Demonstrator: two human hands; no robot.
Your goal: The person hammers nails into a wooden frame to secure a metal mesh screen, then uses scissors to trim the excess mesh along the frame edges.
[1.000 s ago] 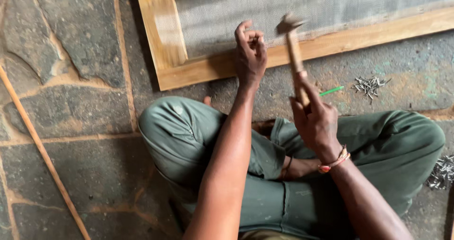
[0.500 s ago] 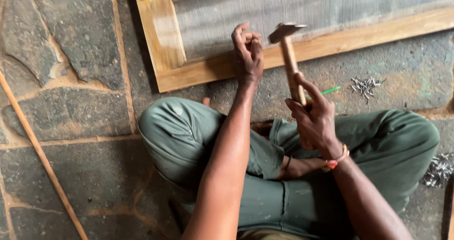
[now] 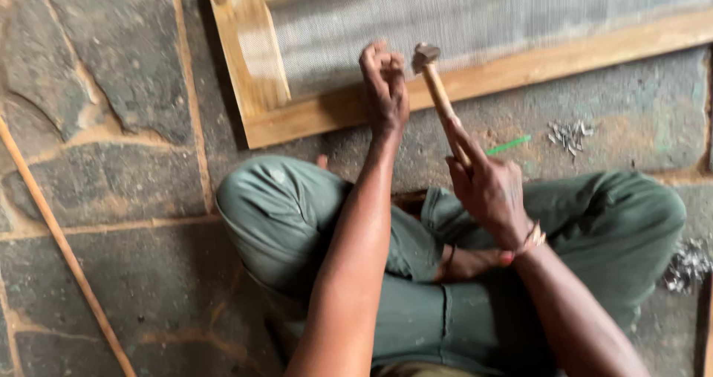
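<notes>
Head view: wooden frame on stone floor.

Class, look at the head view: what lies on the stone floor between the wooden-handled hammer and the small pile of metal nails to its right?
A thin green stick lies there, in the head view.

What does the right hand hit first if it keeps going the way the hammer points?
Probably the wooden frame: the right hand aims the hammer up at it, beside the left hand. Depth is unclear; those fingers sit close.
</notes>
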